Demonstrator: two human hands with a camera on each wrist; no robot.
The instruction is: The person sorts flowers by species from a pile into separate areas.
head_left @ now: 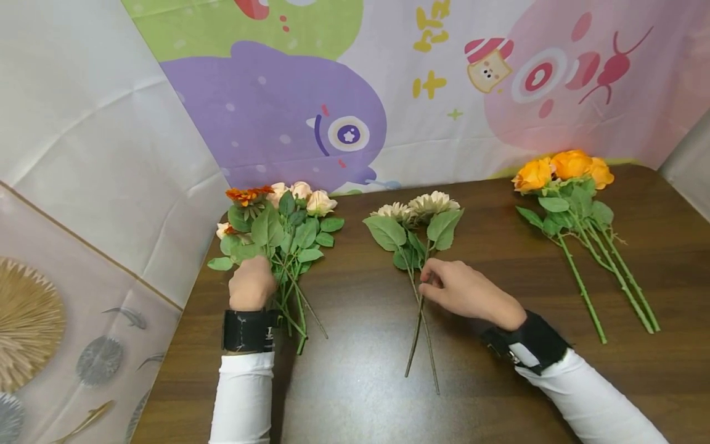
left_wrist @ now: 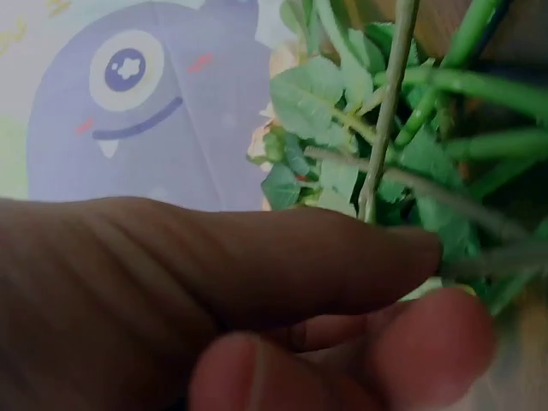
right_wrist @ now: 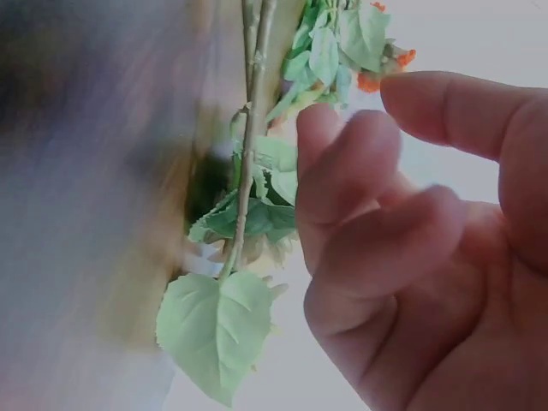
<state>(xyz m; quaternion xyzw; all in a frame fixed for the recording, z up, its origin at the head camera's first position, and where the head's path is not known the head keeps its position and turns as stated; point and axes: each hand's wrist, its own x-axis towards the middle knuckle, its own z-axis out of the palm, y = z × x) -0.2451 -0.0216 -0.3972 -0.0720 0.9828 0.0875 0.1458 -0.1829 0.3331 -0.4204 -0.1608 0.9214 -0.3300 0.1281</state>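
On the left, my left hand [head_left: 252,283] lies over a bunch of pale pink roses [head_left: 320,203] and an orange-red flower [head_left: 248,195]. In the left wrist view, its thumb and a curled finger meet at a thin brownish flower stem [left_wrist: 497,259]; the exact contact is blurred. Two cream flowers [head_left: 434,205] with crossed brown stems [head_left: 413,345] lie mid-table. My right hand [head_left: 471,291] is beside those stems, fingers loosely bent and thumb apart. Nothing sits between its fingers in the right wrist view, where a cream-flower stem [right_wrist: 250,163] passes in front of the fingertips.
Orange roses [head_left: 571,165] with thick green stems [head_left: 616,271] lie at the right of the dark wooden table [head_left: 355,382]. A cartoon-printed cloth [head_left: 277,117] hangs along the back edge. Another patterned cloth [head_left: 111,308] borders the left side.
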